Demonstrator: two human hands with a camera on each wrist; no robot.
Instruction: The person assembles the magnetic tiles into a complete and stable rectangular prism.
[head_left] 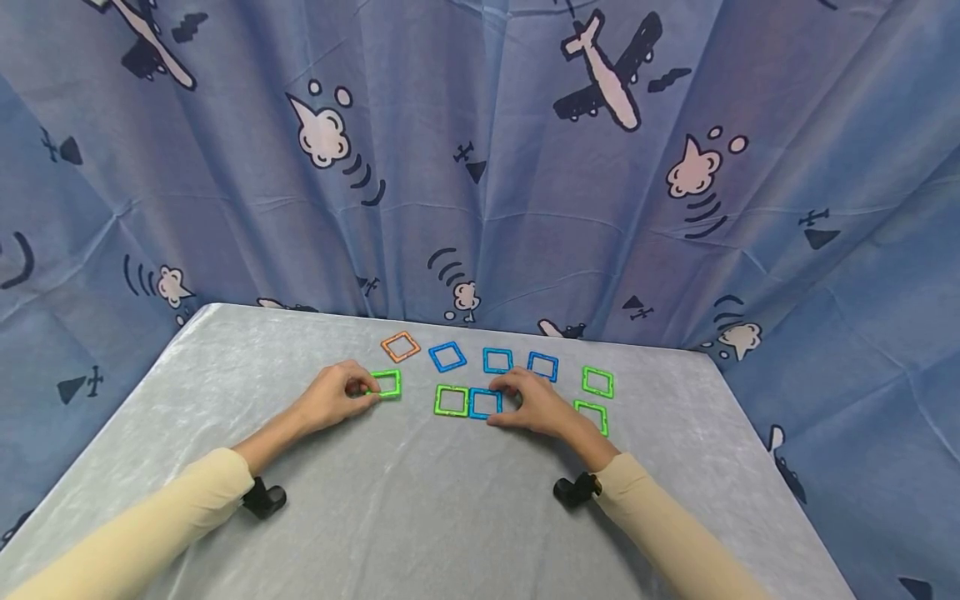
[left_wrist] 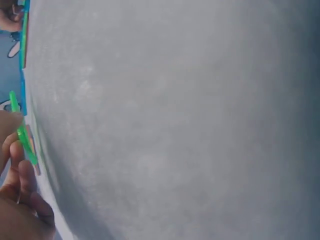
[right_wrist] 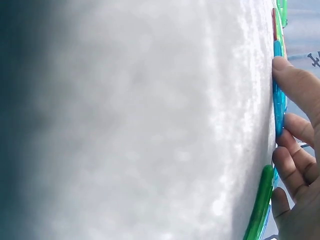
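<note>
My left hand (head_left: 339, 392) pinches a green square frame tile (head_left: 398, 383) between thumb and fingers; in the left wrist view this green tile (left_wrist: 22, 137) looks tilted and lifted off the table. On the other side, my right hand (head_left: 534, 404) holds a blue square frame tile (head_left: 484, 417) by its near and far edges, the thumb on the near one. Edge to edge with that blue tile, on its left, lies another green frame tile (head_left: 452, 414). The right wrist view shows the blue tile (right_wrist: 278, 107) low against the cloth, seen edge-on.
Behind the hands lie an orange frame tile (head_left: 393, 337), a turned blue one (head_left: 453, 367) and two more blue ones. Two green tiles lie to the right, the nearer (head_left: 591, 405) partly behind the right wrist. A blue patterned curtain (head_left: 420, 167) hangs behind the grey cloth-covered table (head_left: 420, 517).
</note>
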